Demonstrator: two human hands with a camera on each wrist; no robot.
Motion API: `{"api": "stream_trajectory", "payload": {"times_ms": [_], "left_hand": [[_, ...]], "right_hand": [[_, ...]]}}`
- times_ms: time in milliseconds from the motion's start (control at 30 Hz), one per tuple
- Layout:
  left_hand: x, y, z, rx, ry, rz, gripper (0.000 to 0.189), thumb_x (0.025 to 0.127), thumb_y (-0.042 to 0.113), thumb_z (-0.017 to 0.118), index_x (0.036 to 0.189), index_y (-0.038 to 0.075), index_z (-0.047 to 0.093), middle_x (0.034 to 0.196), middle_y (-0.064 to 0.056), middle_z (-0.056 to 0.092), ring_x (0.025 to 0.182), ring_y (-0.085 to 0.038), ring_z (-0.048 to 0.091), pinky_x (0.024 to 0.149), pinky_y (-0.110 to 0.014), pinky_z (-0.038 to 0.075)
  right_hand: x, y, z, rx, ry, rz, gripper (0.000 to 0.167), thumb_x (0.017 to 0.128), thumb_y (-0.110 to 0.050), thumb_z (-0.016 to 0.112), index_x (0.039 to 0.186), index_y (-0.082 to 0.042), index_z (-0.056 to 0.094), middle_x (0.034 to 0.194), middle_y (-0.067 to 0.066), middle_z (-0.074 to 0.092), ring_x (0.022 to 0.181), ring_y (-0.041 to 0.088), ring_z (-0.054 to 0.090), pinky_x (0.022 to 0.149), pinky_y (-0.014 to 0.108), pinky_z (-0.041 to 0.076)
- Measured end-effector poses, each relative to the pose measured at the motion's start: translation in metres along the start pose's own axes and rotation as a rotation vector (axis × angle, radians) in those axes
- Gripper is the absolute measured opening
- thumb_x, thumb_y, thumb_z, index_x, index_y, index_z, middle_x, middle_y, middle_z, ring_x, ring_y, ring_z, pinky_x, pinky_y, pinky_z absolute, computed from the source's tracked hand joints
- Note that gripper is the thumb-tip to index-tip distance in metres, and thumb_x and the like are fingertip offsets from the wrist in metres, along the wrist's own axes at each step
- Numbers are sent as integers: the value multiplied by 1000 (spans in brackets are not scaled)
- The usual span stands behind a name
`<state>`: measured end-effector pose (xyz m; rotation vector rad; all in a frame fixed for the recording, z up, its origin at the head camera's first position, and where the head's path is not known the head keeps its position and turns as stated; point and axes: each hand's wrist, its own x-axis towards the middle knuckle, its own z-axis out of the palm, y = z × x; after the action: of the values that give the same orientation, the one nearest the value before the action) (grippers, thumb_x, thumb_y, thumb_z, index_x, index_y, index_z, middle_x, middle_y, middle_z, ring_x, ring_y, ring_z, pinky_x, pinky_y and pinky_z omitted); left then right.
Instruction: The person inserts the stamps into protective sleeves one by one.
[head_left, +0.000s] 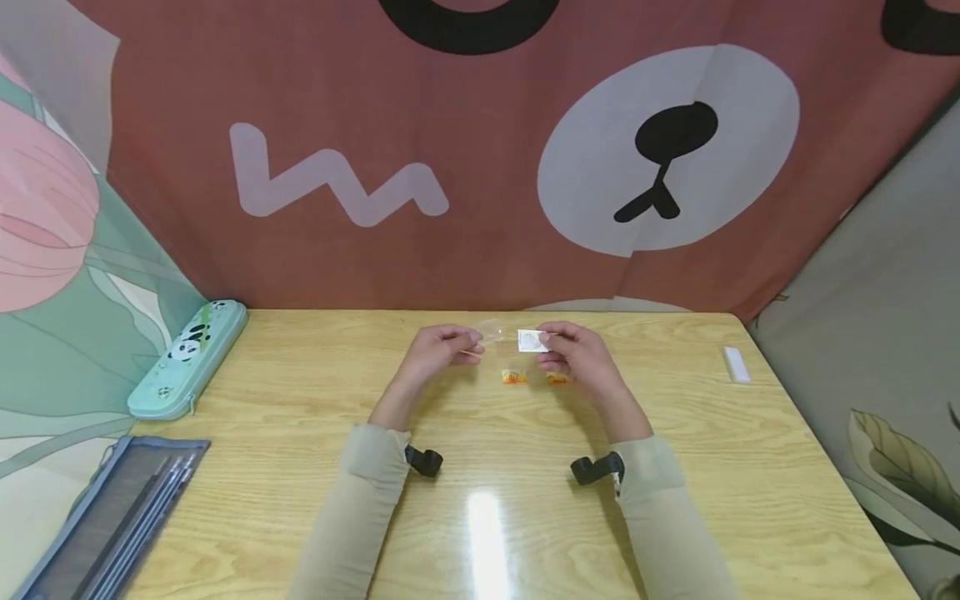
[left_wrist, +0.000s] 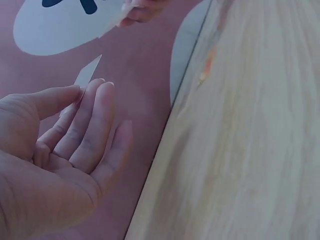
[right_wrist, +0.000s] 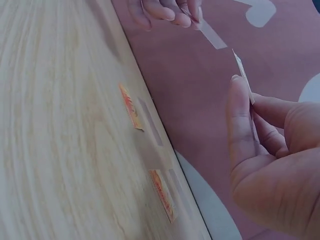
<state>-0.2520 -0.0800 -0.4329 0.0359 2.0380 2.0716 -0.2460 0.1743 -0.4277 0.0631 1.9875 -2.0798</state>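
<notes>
Between the thumb and fingers of my left hand (head_left: 447,343) is a thin, clear plastic piece (head_left: 491,331), perhaps a small sleeve; the left wrist view shows it as a pale sheet (left_wrist: 89,72). My right hand (head_left: 576,352) pinches a small white card (head_left: 531,341) with a faint printed drawing. Card and plastic face each other with a small gap, both held above the far part of the table. Below them lie two small orange printed pieces, one (head_left: 514,377) in the middle and one (head_left: 557,378) partly behind my right hand. Faint greyish strips appear beside them in the right wrist view.
A turquoise panda pencil case (head_left: 187,358) lies at the table's far left. Nearer on that side is a blue-edged mesh pouch (head_left: 112,508) with several pens or pencils. A small white block (head_left: 737,365) sits far right. Printed cloth (head_left: 360,267) hangs behind the table.
</notes>
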Motion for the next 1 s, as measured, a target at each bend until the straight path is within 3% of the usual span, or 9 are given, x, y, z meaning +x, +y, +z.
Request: {"api": "stream_trajectory", "payload": {"times_ms": [233, 367, 500, 600, 767, 1000], "left_hand": [[-2, 1, 9, -3, -72, -20, 26, 100, 8, 61, 117, -11, 65, 114, -22, 72, 106, -40, 72, 92, -39, 63], [-3, 1, 9, -23, -57, -12, 26, 99, 5, 61, 119, -11, 66, 112, -22, 73, 109, -42, 70, 93, -42, 62], [-5, 2, 7, -41, -26, -20, 25, 98, 5, 65, 119, -8, 69, 109, -25, 74, 101, -35, 75, 90, -39, 63], [-5, 2, 7, -49, -28, -15, 27, 97, 4, 65, 121, -7, 69, 119, -27, 71, 97, -29, 77, 87, -36, 64], [-7, 4, 13, -60, -51, -9, 29, 99, 3, 62, 125, -9, 67, 132, -28, 64, 101, -35, 75, 85, -34, 64], [-10, 8, 17, -74, -21, -28, 30, 99, 8, 63, 125, -7, 67, 134, -29, 63, 76, -16, 77, 84, -31, 64]], "right_hand": [[-3, 2, -4, 25, 30, 8, 34, 103, -14, 60, 133, 1, 57, 96, -2, 66, 74, 10, 71, 70, 20, 63], [-2, 3, -5, 49, 30, 3, 32, 102, -15, 62, 131, -1, 60, 93, -1, 66, 74, 10, 71, 71, 20, 63], [-3, 2, -6, 82, 35, 7, 29, 101, -11, 64, 127, -1, 60, 92, -1, 66, 72, 10, 70, 70, 20, 63], [-3, 1, -5, 84, 26, 0, 28, 100, -11, 65, 125, -1, 60, 91, -1, 67, 72, 9, 70, 70, 20, 63], [-4, -2, -3, 66, 12, -7, 24, 100, -13, 65, 120, -1, 60, 89, -2, 67, 70, 9, 69, 67, 20, 62], [-4, -7, 0, 69, 18, -26, 19, 100, -13, 64, 115, -3, 58, 86, -3, 63, 66, 7, 66, 63, 20, 61]]}}
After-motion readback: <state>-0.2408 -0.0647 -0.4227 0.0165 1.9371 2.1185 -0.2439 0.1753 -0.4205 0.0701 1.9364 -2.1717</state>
